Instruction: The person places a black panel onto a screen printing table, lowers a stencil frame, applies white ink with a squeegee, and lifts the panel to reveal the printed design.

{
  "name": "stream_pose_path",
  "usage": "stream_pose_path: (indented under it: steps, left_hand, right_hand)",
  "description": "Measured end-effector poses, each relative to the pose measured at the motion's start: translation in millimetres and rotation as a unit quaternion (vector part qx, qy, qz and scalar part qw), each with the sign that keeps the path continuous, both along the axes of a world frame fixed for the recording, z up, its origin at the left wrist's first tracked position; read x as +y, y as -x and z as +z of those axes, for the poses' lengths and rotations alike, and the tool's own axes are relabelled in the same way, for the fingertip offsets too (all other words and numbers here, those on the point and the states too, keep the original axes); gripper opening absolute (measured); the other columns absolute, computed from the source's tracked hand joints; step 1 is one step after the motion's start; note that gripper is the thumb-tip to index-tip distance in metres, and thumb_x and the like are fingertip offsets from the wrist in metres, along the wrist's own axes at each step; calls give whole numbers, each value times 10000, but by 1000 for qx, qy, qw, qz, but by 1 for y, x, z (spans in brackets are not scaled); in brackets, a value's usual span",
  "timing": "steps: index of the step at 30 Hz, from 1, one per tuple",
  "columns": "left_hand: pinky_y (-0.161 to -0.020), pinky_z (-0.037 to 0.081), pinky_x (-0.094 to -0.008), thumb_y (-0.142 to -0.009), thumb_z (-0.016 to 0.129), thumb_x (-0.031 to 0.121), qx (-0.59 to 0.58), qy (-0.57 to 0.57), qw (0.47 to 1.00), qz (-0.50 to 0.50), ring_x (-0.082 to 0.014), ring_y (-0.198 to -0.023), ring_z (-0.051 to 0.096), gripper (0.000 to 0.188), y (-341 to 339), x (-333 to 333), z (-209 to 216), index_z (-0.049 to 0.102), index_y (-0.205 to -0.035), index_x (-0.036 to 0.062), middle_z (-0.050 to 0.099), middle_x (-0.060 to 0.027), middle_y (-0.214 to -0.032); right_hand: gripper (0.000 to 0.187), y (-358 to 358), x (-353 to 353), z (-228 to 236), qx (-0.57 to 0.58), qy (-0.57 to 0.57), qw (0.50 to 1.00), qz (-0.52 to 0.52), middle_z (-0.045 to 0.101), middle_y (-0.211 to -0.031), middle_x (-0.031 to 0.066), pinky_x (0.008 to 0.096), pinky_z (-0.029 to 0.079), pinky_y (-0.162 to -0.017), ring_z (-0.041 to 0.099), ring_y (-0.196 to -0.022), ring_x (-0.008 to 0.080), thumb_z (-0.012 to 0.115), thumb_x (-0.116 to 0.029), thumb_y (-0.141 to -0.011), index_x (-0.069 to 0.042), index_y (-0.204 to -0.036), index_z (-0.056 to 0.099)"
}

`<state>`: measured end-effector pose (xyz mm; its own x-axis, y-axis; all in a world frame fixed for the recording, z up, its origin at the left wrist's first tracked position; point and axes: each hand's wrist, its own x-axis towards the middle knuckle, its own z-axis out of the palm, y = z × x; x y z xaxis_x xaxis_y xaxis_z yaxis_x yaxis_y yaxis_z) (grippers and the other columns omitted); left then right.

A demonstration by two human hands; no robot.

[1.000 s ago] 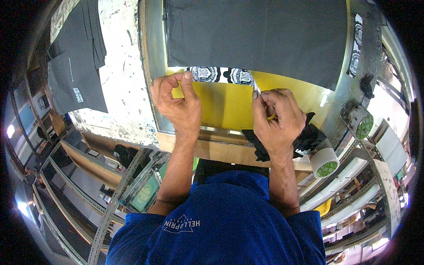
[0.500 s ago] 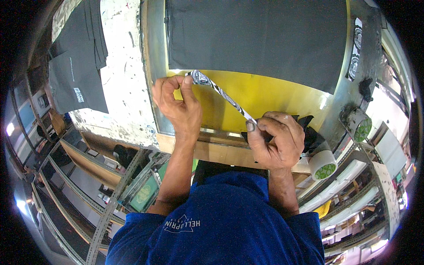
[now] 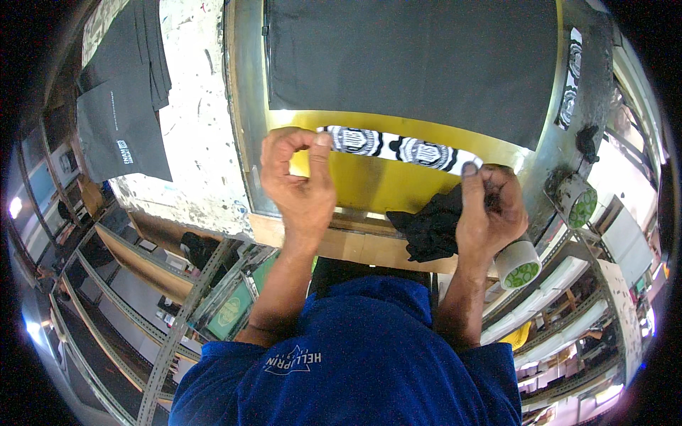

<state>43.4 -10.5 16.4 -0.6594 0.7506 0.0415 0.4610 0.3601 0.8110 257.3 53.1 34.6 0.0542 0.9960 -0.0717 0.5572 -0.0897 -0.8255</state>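
Observation:
A black-and-white patterned strip of tape [image 3: 389, 148] is stretched between my two hands, its printed face turned up. My left hand [image 3: 302, 177] pinches its left end between thumb and forefinger. At the other end, the thumb and fingers of my right hand [image 3: 491, 206] close on the strip. Below it lies a yellow panel [image 3: 376, 181] set in a grey frame. A flat dark sheet [image 3: 412, 57] covers the panel's far part, just beyond the strip. Beside my right hand lies a crumpled black cloth [image 3: 430, 227], partly hidden by that hand.
A similar patterned strip [image 3: 570, 82] lies along the frame's right side. Two tape rolls with green cores, a near one [image 3: 518, 265] and a farther one [image 3: 574, 199], stand at the right. Dark printed fabric pieces [image 3: 124, 135] rest on a paint-spotted white board [image 3: 195, 142] at the left.
My right hand has moved right and slightly away from me, and my left hand a little right. The strip, twisted and slanting before, is now spread flatter. More of the black cloth shows.

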Motion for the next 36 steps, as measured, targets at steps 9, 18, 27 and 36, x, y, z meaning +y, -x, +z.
stream_pose_path:
  steps: [9,18,27,36]
  left_hand:
    - [-810,387,-393,-837,780,96,8,40,999,23,-234,-804,557,122,-24,16,-3,678,-807,36,610,-57,-798]
    - [-792,390,-396,-831,791,109,34,43,998,31,-225,-788,541,122,-24,20,-6,692,-808,42,597,-56,-780]
    - [-781,395,-400,-830,785,108,34,71,996,42,-226,-785,538,119,-25,23,-3,693,-800,39,587,-53,-775]
    - [-819,384,-404,-828,785,120,42,78,995,44,-222,-793,543,116,-26,23,-5,694,-798,55,596,-40,-790]
  right_hand:
    - [144,-8,9,-18,33,61,993,-96,664,-720,-10,231,444,-591,545,-636,54,796,-95,-852,-10,-804,691]
    - [147,-3,14,-23,24,55,994,-96,685,-727,23,243,464,-579,565,-621,66,796,-84,-851,14,-805,697]
    - [137,-2,13,-25,33,55,993,-102,683,-720,20,243,465,-585,566,-624,66,795,-66,-845,9,-792,694]
    - [144,-2,13,-26,16,50,994,-99,677,-706,16,237,445,-559,554,-596,57,793,-75,-849,7,-783,695]
